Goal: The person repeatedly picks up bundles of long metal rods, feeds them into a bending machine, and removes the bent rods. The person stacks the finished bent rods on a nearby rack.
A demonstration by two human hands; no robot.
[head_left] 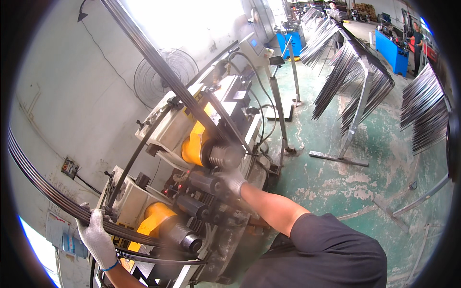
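Head view: a bundle of dark rods point(48, 190) held at a cream-and-yellow machine point(168, 158).
The left hand point(97, 236) is wrapped around the rods; the right hand point(233, 182) is beside a dark roller point(204, 182), its grip too blurred to tell.

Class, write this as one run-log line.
Left hand: holding rod bundle | Right hand: by ribbed cylinder, grip unclear | Background: caged fan

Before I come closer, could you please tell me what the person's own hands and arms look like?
The left hand and right hand both wear pale, whitish cloth gloves. A thin blue band circles the left wrist. A short, dark sleeve covers the upper right arm; any left sleeve is out of view.
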